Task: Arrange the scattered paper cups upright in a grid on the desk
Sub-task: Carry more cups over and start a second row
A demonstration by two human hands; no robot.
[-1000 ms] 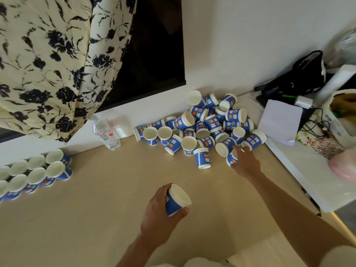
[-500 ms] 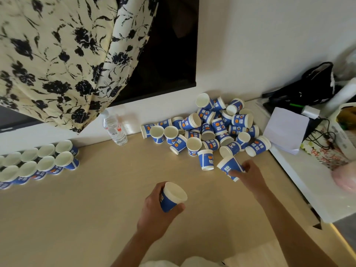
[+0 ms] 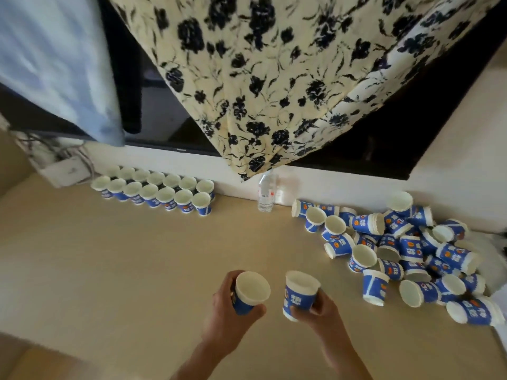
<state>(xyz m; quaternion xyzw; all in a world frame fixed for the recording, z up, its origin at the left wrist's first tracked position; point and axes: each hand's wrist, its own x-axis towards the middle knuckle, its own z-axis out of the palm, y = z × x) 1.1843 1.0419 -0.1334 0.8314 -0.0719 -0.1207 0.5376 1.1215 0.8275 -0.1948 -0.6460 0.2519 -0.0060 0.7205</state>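
Paper cup (image 3: 248,293) gripped in left hand (image 3: 227,311), fingers curled round its blue wall, at six o'clock over desk (image 3: 109,270). Second paper cup (image 3: 299,294) gripped likewise in right hand (image 3: 321,311), just beside, not touching. Upright cups (image 3: 156,190) in two rows at ten o'clock. Scattered pile (image 3: 406,248) at three o'clock, mostly tipped over. Water bottle (image 3: 266,194) upright at twelve o'clock.

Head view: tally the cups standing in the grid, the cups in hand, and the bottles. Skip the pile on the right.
Grid cups, upright, two rows of 7: 14
Held cups, one in the left hand, one in the right hand: 2
Water bottle: 1
Total: 17
The pile is left out; its cups overlap too much for a firm count.
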